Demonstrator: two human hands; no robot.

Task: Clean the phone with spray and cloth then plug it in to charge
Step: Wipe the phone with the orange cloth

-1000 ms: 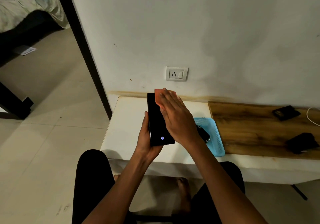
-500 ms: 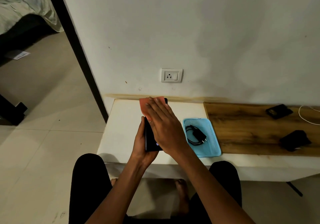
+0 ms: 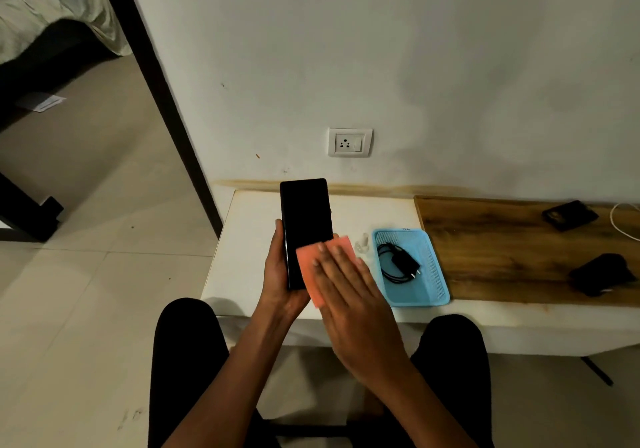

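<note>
A: Center frame, your left hand [image 3: 281,276] grips the phone [image 3: 304,225] upright so its screen faces you; why flatten the right hand [image 3: 349,295]?

B: Your straight fingers press the cloth [image 3: 320,260] evenly over the lower glass.

A: And the charger [image 3: 401,262]?

B: It waits in the basket [image 3: 433,291], right of center, below the socket [image 3: 349,142]. You'll find no readable writing.

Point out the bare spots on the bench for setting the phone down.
Bare white top lies left of the phone, up to the wall. Wooden board is bare between the blue tray and the dark objects. Around the tray it is crowded.
</note>
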